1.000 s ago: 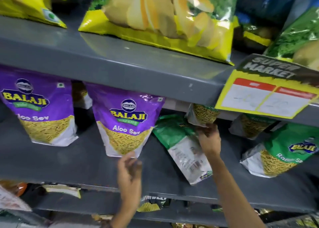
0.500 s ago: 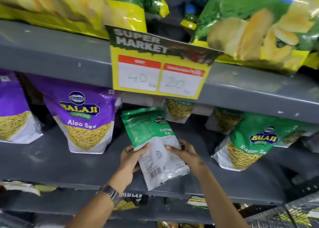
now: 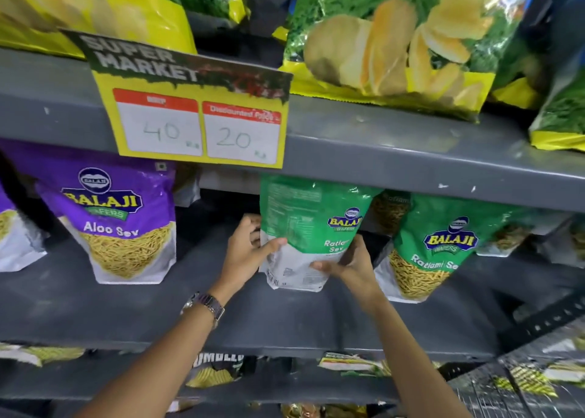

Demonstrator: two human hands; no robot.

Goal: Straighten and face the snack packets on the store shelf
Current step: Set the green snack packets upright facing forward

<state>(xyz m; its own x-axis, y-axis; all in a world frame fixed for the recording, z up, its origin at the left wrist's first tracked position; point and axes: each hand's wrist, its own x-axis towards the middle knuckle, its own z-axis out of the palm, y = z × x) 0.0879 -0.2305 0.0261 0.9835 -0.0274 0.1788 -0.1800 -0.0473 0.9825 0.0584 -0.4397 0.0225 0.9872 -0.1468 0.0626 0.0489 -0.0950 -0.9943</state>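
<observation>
A green Ratlami Sev packet (image 3: 311,215) stands upright on the grey middle shelf (image 3: 253,316), its printed back and side panel turned toward me. My left hand (image 3: 245,253) grips its lower left edge, thumb across the white bottom panel. My right hand (image 3: 351,265) holds its lower right corner. To its right stands a second green Ratlami Sev packet (image 3: 440,246), facing front. A purple Aloo Sev packet (image 3: 117,224) stands upright to the left, with a gap between it and the held packet.
A yellow price card (image 3: 196,120) reading 40 and 20 hangs from the upper shelf lip (image 3: 411,164). Large chip bags (image 3: 389,47) sit on the upper shelf. More packets lie behind the front row and on the lower shelf (image 3: 221,373). A wristwatch (image 3: 205,303) is on my left wrist.
The green packet has gone from leaning left to standing upright and further back under the shelf lip. Both hands stayed on it. A second ago only my right hand reached toward the back row.
</observation>
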